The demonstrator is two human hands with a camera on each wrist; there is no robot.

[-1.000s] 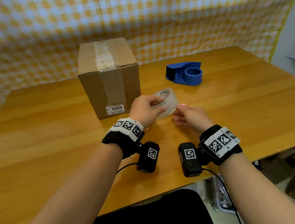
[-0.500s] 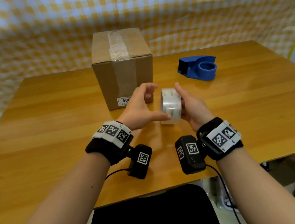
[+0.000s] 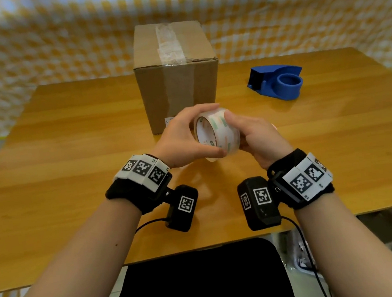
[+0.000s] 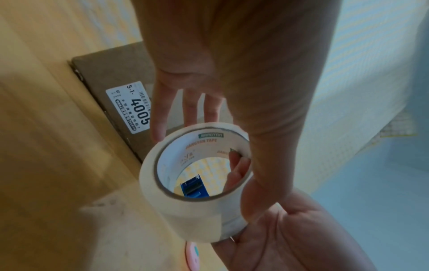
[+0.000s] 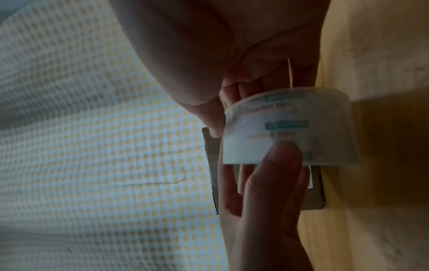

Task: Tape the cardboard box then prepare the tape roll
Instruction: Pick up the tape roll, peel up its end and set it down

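**One roll, two hands**

One clear tape roll (image 3: pixel 218 135) is held above the tabletop (image 3: pixel 69 162), in front of the single cardboard box (image 3: pixel 177 77). Both hands grip it: the left hand (image 3: pixel 179 138) has its fingers curled over the rim, and the right hand (image 3: pixel 259 138) clamps the other side, thumb on the outer band. One blue tape dispenser (image 3: pixel 276 81) sits to the right, well apart from the box.

My left hand (image 3: pixel 179 140) and right hand (image 3: pixel 257 136) grip tape roll (image 3: pixel 217 133) above table (image 3: pixel 69 162); taped cardboard box (image 3: pixel 177 77) behind; blue dispenser (image 3: pixel 278 82) right.
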